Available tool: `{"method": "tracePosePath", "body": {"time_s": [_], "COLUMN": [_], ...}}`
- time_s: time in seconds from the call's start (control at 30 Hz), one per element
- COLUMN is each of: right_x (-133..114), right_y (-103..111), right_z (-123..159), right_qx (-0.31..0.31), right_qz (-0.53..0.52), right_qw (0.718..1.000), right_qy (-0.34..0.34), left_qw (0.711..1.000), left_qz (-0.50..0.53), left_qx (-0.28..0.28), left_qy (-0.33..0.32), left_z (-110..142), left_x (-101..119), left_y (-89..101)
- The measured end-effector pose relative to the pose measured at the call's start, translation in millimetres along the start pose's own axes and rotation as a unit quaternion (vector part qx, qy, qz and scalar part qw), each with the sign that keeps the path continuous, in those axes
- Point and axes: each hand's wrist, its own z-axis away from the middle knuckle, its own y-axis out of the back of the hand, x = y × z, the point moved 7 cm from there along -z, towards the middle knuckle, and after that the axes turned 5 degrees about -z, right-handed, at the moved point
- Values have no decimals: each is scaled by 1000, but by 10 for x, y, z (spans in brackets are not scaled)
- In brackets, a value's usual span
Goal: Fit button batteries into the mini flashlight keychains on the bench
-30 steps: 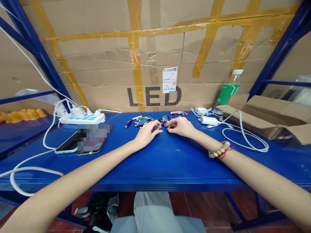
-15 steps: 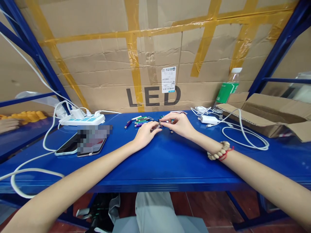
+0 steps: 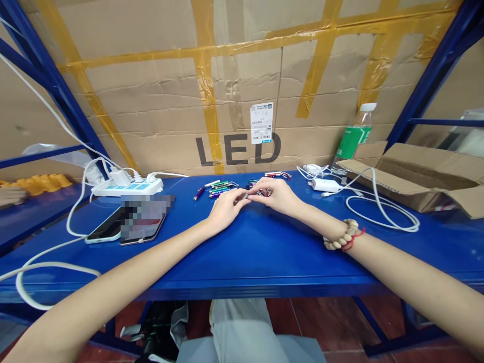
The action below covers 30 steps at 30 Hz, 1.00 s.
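Note:
Both my hands meet over the back middle of the blue shelf table [image 3: 257, 252]. My left hand [image 3: 226, 206] has its fingers curled round a small silver pen-like item [image 3: 244, 196]. My right hand [image 3: 275, 194], fingers bent in a pinch, touches the same item's far end. Just behind the hands lie several small coloured keychain pens [image 3: 220, 188], purple, green and silver, and a red one [image 3: 277, 175]. A bead bracelet with a red string [image 3: 342, 235] is on my right wrist.
Two phones [image 3: 128, 224] lie at the left with a white power strip [image 3: 126, 187] and white cables behind them. At the right are a white charger [image 3: 325, 185] with a coiled cable [image 3: 385, 214], a green-labelled bottle [image 3: 355, 136] and an open cardboard box [image 3: 419, 176]. A taped cardboard sheet marked LED forms the back wall.
My right hand moved slightly left, closing onto my left hand's fingertips over the small silver item. Another person's hand showed briefly at the far left edge.

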Motion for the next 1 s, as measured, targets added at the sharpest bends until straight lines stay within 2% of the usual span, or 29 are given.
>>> {"method": "tracePosePath", "body": {"time_s": [0.17,0.3,0.4,0.53,0.63,1.0], "right_x": [-78,-131,-52,144,250,330], "right_y": [-39,31,112,159,139,40], "right_z": [22,-4,-28,-1,38,60], "right_qx": [-44,-45,-61,-130,-173,-165], "right_qz": [81,126,185,257,271,270], "right_qw": [995,991,981,954,940,941], "right_qy": [24,22,-18,-84,-115,-118], "left_qw": [1000,1000,999,998,998,995], "left_qz": [-1,11,28,51,60,98], "left_qx": [-3,-1,16,25,27,9], "left_qy": [0,8,14,6,-3,-26], "left_z": [5,6,0,-10,-13,1], "left_x": [-18,-29,-39,-35,-28,55], "left_y": [-14,-15,11,29,31,26]}}
